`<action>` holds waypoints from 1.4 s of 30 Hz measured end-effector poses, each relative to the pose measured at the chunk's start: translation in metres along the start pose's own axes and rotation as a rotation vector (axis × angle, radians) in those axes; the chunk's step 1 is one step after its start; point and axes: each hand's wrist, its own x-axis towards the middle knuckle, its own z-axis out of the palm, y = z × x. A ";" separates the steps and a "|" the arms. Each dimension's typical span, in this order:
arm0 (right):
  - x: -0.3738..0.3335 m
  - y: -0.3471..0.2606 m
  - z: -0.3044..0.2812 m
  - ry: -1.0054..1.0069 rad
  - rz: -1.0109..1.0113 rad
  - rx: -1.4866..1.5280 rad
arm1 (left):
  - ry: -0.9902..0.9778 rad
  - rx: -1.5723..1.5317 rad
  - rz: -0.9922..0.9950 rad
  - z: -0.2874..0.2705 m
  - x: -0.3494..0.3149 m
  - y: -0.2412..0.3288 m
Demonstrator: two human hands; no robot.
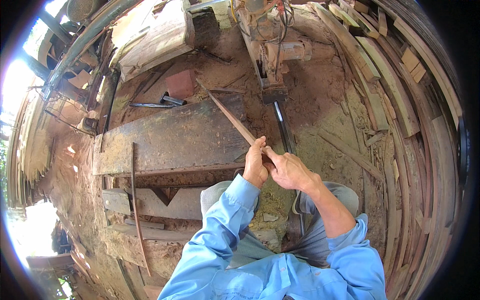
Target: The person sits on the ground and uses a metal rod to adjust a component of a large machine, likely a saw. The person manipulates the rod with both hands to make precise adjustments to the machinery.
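Note:
A long, thin wooden strip (230,116) slants from my hands toward the far left, its tapered far end beyond the thick plank's edge. My left hand (256,164) is closed around its near part. Right beside it, my right hand (291,171) also grips the strip's near end, with the fingers partly hidden. Below and left of the strip lies a broad, dark, worn plank (170,137). Another narrow strip (137,210) rests across that plank's front edge and the timbers nearer me.
A hammer (172,100) and a reddish block (181,84) lie behind the plank. A machine with a motor (295,50) stands ahead, above a metal rail (283,125) running toward me. Stacked boards (390,82) line the right side. A large timber slab (157,45) sits far left.

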 end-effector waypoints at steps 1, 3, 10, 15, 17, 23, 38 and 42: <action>0.000 0.000 0.000 -0.001 0.002 -0.004 | 0.006 0.007 -0.001 0.001 -0.001 0.000; 0.000 0.001 0.000 -0.003 0.007 -0.012 | 0.018 0.021 -0.002 0.003 -0.003 0.001; -0.001 -0.001 -0.003 -0.022 0.024 -0.004 | 0.023 0.031 -0.001 0.003 -0.004 0.001; -0.001 -0.002 -0.002 -0.017 0.018 -0.005 | 0.017 0.014 -0.007 0.001 -0.002 0.001; -0.001 0.000 -0.001 -0.011 0.013 -0.004 | 0.015 0.021 -0.006 0.003 -0.003 0.001; -0.001 -0.001 -0.001 -0.008 0.010 -0.012 | 0.002 0.021 -0.005 0.001 -0.001 0.000; -0.002 -0.003 -0.002 -0.015 0.027 -0.006 | 0.010 0.036 0.007 -0.001 0.001 0.000; -0.002 -0.004 -0.003 -0.025 0.023 -0.021 | 0.017 0.049 0.009 -0.001 0.001 0.000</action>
